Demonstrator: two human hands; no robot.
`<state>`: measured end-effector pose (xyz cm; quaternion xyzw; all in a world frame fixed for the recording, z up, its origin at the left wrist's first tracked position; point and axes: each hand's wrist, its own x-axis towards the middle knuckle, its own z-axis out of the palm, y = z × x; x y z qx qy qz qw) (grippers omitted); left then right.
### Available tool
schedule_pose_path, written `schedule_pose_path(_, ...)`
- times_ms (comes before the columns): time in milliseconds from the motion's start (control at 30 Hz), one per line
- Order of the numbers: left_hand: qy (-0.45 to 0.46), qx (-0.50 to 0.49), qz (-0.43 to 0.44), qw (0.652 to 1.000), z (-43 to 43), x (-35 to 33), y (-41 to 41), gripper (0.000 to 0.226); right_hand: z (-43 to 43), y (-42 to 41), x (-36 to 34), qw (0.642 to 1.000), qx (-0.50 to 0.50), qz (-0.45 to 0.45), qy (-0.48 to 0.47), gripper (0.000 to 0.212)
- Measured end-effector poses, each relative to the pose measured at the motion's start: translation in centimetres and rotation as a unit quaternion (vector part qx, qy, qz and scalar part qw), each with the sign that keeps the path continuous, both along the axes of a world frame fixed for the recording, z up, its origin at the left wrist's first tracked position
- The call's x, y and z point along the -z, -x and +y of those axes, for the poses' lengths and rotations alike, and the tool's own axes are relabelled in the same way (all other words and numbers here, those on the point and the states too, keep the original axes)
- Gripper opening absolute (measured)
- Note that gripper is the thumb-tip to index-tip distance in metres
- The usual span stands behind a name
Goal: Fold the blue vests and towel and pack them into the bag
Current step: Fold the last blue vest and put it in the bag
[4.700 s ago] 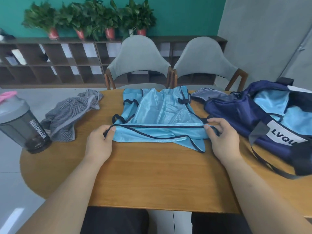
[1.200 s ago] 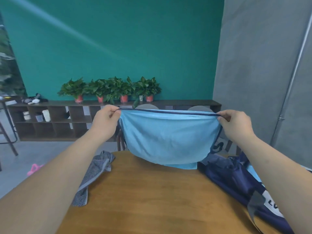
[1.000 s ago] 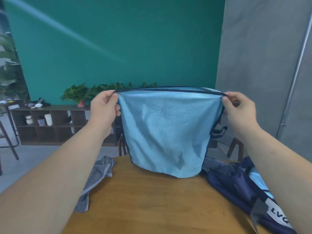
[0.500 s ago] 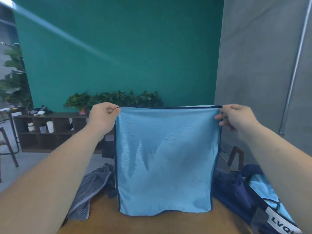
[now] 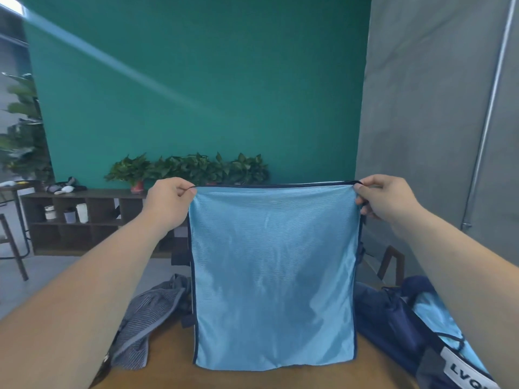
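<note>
A light blue vest (image 5: 273, 276) with dark navy trim hangs flat in the air in front of me, its lower edge just above the wooden table (image 5: 174, 374). My left hand (image 5: 170, 204) pinches its upper left corner and my right hand (image 5: 386, 202) pinches its upper right corner. A grey striped towel (image 5: 146, 313) lies crumpled on the table at the left. The navy bag (image 5: 393, 321) sits at the right with light blue fabric (image 5: 438, 318) showing inside it.
A chair back (image 5: 391, 265) stands behind the table at the right. A dark shelf (image 5: 81, 220) with potted plants (image 5: 191, 169) runs along the green wall. A stool (image 5: 14, 242) stands at the far left.
Both hands lifted the vest off the table and held it up by one edge. Since half a second ago it hangs a little lower and has settled flat.
</note>
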<state>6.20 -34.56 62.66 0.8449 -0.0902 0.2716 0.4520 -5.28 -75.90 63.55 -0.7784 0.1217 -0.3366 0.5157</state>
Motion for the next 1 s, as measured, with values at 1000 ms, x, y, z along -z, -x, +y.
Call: schedule_pose_path(1000,-0.023,-0.037,-0.107,0.993,-3.9,-5.4,2.5,0.011,-0.1,1.3,-5.2,0.984,0.085,-0.154,0.012,0.005)
